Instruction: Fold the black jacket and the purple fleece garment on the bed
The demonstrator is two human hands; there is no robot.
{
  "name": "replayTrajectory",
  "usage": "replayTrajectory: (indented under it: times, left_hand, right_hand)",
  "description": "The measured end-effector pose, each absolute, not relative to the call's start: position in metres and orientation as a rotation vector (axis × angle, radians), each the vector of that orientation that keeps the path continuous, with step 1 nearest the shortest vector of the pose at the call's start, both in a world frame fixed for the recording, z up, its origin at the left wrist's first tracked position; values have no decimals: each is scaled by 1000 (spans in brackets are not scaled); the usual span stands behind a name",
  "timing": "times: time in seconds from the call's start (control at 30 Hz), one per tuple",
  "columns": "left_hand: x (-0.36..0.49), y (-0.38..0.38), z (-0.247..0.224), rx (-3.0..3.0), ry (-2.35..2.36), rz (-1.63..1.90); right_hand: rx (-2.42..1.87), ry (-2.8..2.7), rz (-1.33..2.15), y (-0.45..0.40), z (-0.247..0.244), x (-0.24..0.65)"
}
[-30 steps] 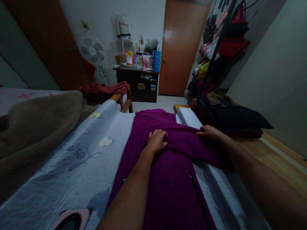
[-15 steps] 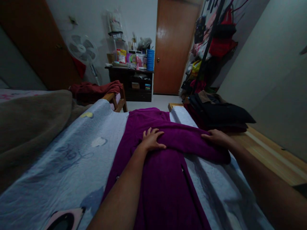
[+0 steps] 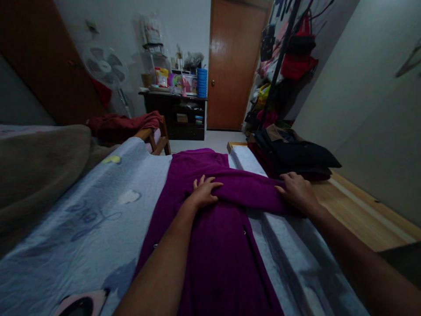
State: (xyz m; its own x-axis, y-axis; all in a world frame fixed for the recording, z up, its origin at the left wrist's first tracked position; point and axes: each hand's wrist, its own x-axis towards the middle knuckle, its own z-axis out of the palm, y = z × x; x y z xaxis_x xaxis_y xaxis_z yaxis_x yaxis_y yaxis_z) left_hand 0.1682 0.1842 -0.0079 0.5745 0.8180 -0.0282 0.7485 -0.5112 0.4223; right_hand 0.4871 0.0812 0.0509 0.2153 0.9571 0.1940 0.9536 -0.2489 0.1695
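Note:
A purple jacket (image 3: 220,259) with zipped pockets lies flat on the bed, one sleeve (image 3: 250,188) stretched out to the right across the bed's edge. My left hand (image 3: 203,193) rests on the jacket near the top of that sleeve, palm down, fingers spread. Farther along the sleeve, toward its cuff end, my right hand (image 3: 297,191) lies on the fabric with thumb and fingers apart. The cuff is partly hidden under my right hand and forearm.
A patterned blue sheet (image 3: 88,219) covers the bed. Folded dark clothes (image 3: 296,149) are stacked at the right. A brown blanket (image 3: 42,171) lies at the left, and a pink-rimmed object (image 3: 98,300) sits near the front edge. A fan (image 3: 105,68) stands behind.
My right hand has shifted on the sleeve, its thumb and fingers now farther apart on top of the fabric. My left hand stays on the jacket. The view has turned slightly right.

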Motion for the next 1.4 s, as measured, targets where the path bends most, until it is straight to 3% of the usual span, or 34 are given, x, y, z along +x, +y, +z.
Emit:
replayTrajectory:
  times: [0.17,0.37,0.5,0.6,0.83,1.13,1.27,1.4]
  left_hand:
    - [170,188,-4,2440,1018,482]
    - [173,187,2,2282,826,341]
    - [173,187,5,2348,1222,506]
    - [170,188,-1,2426,1563,646]
    - [161,196,-26,2370,1644,163]
    - [153,195,-3,2271,1701,51]
    - [140,198,8,2209,1820,198]
    - [131,202,1,2157,1977,503]
  right_hand:
    - [2308,2309,0,71,8,474]
    - [2338,2065,-33,70,12,473]
    - [2388,1863,79,92,39,437]
    - [2287,2262,89,125,40,389]
    - [2185,2559,-351,204,-4,291]
    - [2370,2158,-375,202,-22,327]
    - [2500,1997,-250,212,-7,319]
    - [2442,2305,-172,232,-1,278]
